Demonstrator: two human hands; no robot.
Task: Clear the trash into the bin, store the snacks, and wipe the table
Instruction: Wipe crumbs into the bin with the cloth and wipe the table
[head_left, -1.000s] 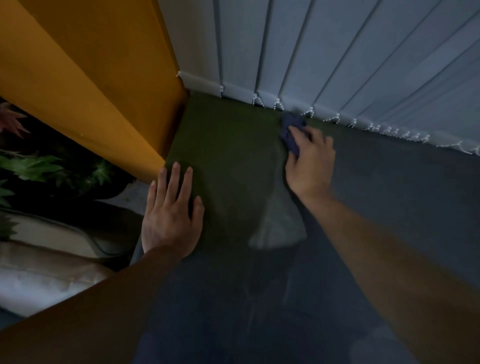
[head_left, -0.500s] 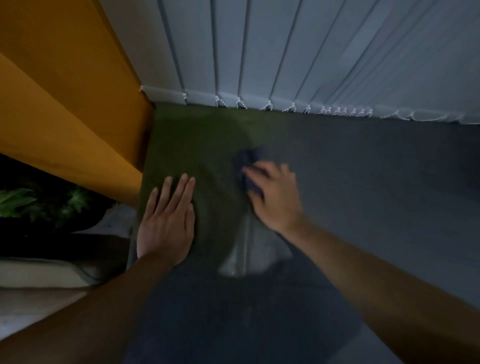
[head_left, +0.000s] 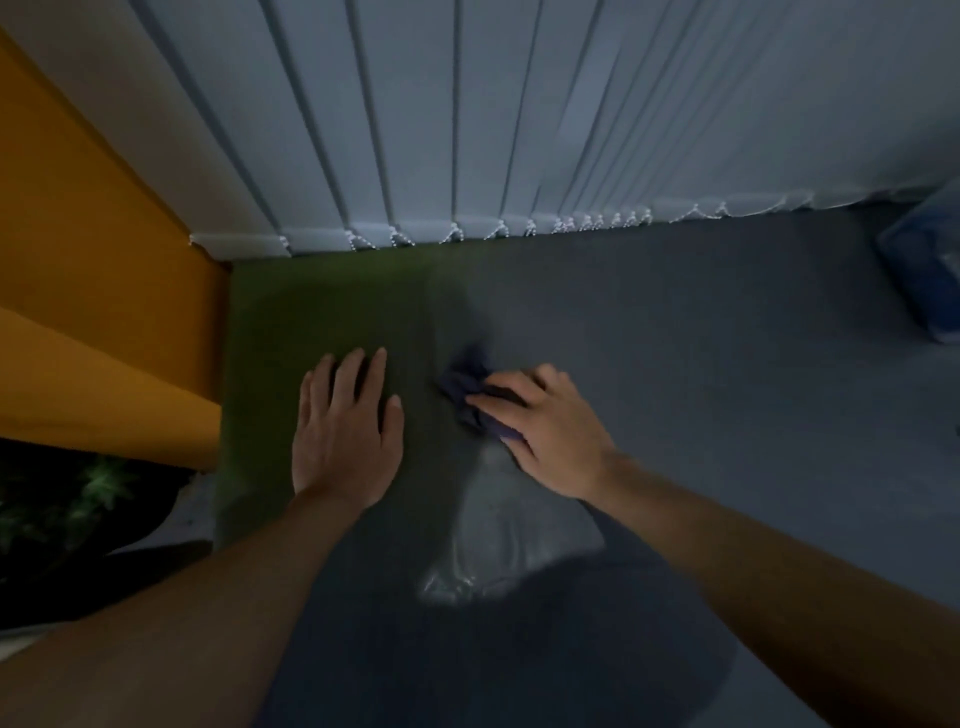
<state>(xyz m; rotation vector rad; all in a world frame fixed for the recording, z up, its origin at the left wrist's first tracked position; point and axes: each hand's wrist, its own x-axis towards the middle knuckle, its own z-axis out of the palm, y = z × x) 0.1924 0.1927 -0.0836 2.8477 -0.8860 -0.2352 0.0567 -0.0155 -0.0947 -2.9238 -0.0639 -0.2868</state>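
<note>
In the dim light a grey-green table fills the head view. Flat on its left part lies my left hand, fingers straight and spread. My right hand sits just right of it and grips a crumpled dark blue cloth against the tabletop. The cloth sticks out past my fingertips towards the left. A shiny patch shows on the table below my right wrist.
Vertical blinds hang along the table's far edge. A yellow panel borders the table's left side, with dark plant leaves below it. A blue and white package lies at the far right edge.
My right hand has drawn the cloth from the far edge by the blinds back towards me and to the right. My left hand stays flat on the table.
</note>
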